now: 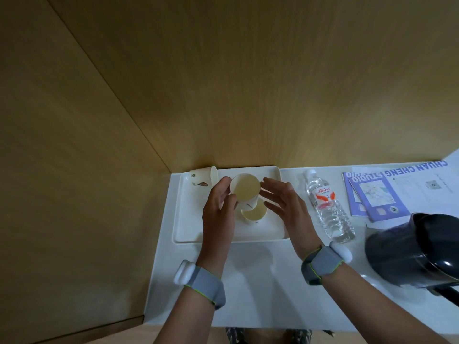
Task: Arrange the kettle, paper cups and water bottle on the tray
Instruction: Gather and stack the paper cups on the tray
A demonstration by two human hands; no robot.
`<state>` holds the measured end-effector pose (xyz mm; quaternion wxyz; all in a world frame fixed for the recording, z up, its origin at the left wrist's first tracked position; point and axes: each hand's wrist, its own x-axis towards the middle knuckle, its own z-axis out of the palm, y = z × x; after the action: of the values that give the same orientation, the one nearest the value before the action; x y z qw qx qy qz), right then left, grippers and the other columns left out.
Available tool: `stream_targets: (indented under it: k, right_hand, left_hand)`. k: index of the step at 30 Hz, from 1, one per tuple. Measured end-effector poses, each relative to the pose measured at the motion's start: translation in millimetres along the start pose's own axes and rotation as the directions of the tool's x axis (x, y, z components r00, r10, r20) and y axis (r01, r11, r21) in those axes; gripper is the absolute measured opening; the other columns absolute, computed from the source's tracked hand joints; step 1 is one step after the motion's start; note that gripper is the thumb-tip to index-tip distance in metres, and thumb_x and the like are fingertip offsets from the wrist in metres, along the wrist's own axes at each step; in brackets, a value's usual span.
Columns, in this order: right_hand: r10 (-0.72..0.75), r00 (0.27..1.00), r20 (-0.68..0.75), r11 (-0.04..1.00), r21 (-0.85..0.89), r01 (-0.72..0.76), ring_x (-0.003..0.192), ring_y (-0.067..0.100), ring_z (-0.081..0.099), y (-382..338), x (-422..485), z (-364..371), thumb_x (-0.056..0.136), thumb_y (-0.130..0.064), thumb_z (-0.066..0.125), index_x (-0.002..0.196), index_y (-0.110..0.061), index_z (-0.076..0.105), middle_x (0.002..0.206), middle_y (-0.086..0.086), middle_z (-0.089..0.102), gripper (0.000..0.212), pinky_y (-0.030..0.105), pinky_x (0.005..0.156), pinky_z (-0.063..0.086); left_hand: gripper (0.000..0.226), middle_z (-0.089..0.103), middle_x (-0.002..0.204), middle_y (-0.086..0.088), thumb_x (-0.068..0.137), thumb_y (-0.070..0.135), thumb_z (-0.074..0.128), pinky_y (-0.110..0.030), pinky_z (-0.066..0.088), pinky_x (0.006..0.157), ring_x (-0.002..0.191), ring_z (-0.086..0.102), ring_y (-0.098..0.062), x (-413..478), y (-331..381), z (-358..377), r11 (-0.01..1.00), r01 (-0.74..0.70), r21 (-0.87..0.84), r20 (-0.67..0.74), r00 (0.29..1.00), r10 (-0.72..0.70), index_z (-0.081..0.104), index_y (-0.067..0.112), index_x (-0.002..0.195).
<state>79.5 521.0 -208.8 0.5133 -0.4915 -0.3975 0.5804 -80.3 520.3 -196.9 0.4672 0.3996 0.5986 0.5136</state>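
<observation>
Over flat white rectangular tray (185,227), left hand (218,207) gripped upright white paper cup (244,189); right hand (285,207) loose beside, probably steadying placement.

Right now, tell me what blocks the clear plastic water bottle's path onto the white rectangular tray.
The right hand hangs between the clear plastic water bottle and the white rectangular tray; two upright paper cups fill the tray's middle.

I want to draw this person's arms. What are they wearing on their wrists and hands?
Both arms are bare, with no sleeves and no gloves. The left wrist band is a wide grey fabric strap edged in bright green, with a rounded white plastic pod on its outer side. The right wrist band matches it, with its own white pod. No rings or cables show.
</observation>
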Motion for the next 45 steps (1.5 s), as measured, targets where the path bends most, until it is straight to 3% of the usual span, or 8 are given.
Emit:
stream_targets:
  k: [17, 26, 34, 37, 40, 42, 45]
  right_hand:
    - [-0.012, 1.0, -0.026, 1.0, -0.024, 0.011, 0.125, 0.013, 0.068, -0.9, -7.0, -8.5, 0.103, -0.052, 0.031, 0.132, -0.02, 0.066, 0.134, -0.003, 0.072, 0.056, 0.035, 0.103, 0.053]
    - [0.017, 0.999, -0.044, 0.999, -0.044, -0.019, 0.125, 0.014, 0.068, 4.3, -10.8, -15.2, 0.102, -0.055, 0.032, 0.131, -0.022, 0.067, 0.133, -0.004, 0.072, 0.056, 0.046, 0.108, 0.052]
    - [0.01, 0.996, -0.084, 0.984, -0.178, -0.025, 0.127, 0.007, 0.063, 15.4, -14.6, -14.9, 0.094, -0.069, 0.035, 0.122, -0.039, 0.071, 0.127, -0.017, 0.072, 0.055, 0.049, 0.111, 0.049]
    - [0.027, 0.996, -0.083, 0.98, -0.195, -0.043, 0.129, 0.004, 0.061, 18.7, -15.4, -15.4, 0.093, -0.071, 0.035, 0.12, -0.042, 0.071, 0.126, -0.021, 0.072, 0.053, 0.048, 0.115, 0.046]
    - [0.038, 0.997, -0.075, 0.976, -0.211, -0.053, 0.13, 0.002, 0.06, 19.6, -15.7, -14.4, 0.093, -0.07, 0.034, 0.12, -0.042, 0.071, 0.127, -0.023, 0.071, 0.054, 0.047, 0.118, 0.043]
    - [0.051, 0.996, -0.071, 0.973, -0.222, -0.065, 0.13, 0.001, 0.059, 20.2, -16.0, -14.2, 0.093, -0.07, 0.034, 0.121, -0.041, 0.071, 0.127, -0.023, 0.071, 0.055, 0.047, 0.118, 0.043]
    - [0.071, 0.996, -0.06, 0.967, -0.242, -0.084, 0.131, 0.001, 0.058, 22.4, -15.5, -14.5, 0.093, -0.073, 0.032, 0.123, -0.043, 0.07, 0.129, -0.024, 0.07, 0.057, 0.046, 0.118, 0.042]
  left_hand:
    - [0.048, 0.065, 0.138, 0.013, 0.091, 0.035, 0.056, -0.044, 0.054, 0.109, 0.132, 0.059, -0.006, -7.3, -2.3, 6.6, 0.998, 0.008, 0.063, 0.029, 1.0, -0.01, 0.063, 0.031, 0.138]
    - [0.053, 0.065, 0.14, 0.007, 0.088, 0.033, 0.056, -0.042, 0.056, 0.108, 0.131, 0.06, -0.009, -7.7, -7.9, 9.2, 0.998, 0.046, 0.052, 0.037, 0.998, -0.048, 0.062, 0.024, 0.14]
    - [0.048, 0.07, 0.13, 0.021, 0.093, 0.033, 0.062, -0.045, 0.05, 0.114, 0.129, 0.063, -0.006, -8.1, -21.8, 11.4, 0.994, 0.089, 0.066, 0.018, 0.996, -0.09, 0.062, 0.024, 0.139]
    - [0.05, 0.069, 0.135, 0.018, 0.092, 0.038, 0.06, -0.04, 0.048, 0.115, 0.13, 0.062, -0.003, -8.2, -24.3, 12.0, 0.991, 0.087, 0.105, 0.04, 0.995, -0.091, 0.061, 0.027, 0.141]
    - [0.043, 0.064, 0.134, 0.023, 0.102, 0.032, 0.059, -0.014, 0.043, 0.106, 0.121, 0.056, 0.015, -8.8, -27.5, 10.9, 0.975, 0.053, 0.217, 0.053, 0.996, -0.066, 0.057, 0.028, 0.145]
    - [0.042, 0.064, 0.138, 0.02, 0.105, 0.028, 0.057, -0.003, 0.039, 0.1, 0.119, 0.055, 0.016, -9.3, -29.7, 10.2, 0.963, 0.046, 0.265, 0.049, 0.997, -0.061, 0.055, 0.027, 0.147]
    - [0.043, 0.065, 0.141, 0.015, 0.105, 0.027, 0.057, -0.021, 0.04, 0.114, 0.131, 0.056, 0.001, -9.9, -32.2, 9.2, 0.962, 0.072, 0.262, 0.042, 0.995, -0.085, 0.053, 0.026, 0.148]
